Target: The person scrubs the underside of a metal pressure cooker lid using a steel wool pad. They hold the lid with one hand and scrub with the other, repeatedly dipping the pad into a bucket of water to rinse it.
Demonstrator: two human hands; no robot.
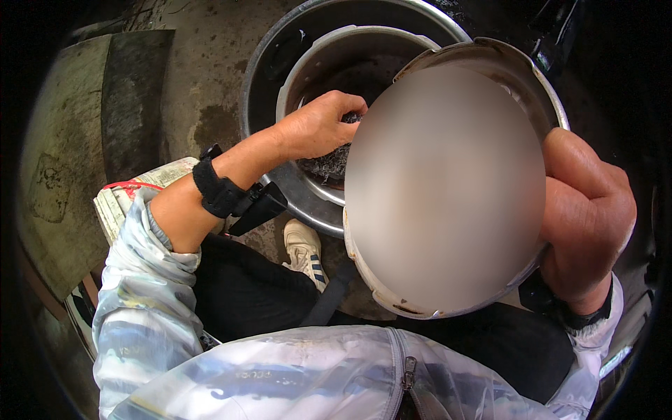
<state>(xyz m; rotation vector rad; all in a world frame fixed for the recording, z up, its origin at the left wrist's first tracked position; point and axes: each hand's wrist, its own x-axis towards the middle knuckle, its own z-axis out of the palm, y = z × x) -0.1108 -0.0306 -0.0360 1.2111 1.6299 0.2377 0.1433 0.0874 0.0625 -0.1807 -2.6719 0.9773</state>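
Observation:
My left hand (325, 126) reaches over the large metal pot (362, 35), with dark wiry scouring wool (328, 164) between and below its fingers. A blurred oval hides the fingertips. This pot sits inside a wide metal basin (253, 79). My right hand (588, 205) grips the right side of a second round metal vessel (548, 86), a pressure cooker pot or lid with lugs along its rim. It is tilted above my lap, overlapping the basin's right side. The blur covers most of it.
A dirty white container (113, 210) with a red strip stands at my left, by my forearm. Beyond it lies a worn board or sheet (58, 157) on the stained concrete floor (205, 58). My shoe (303, 251) is just below the basin.

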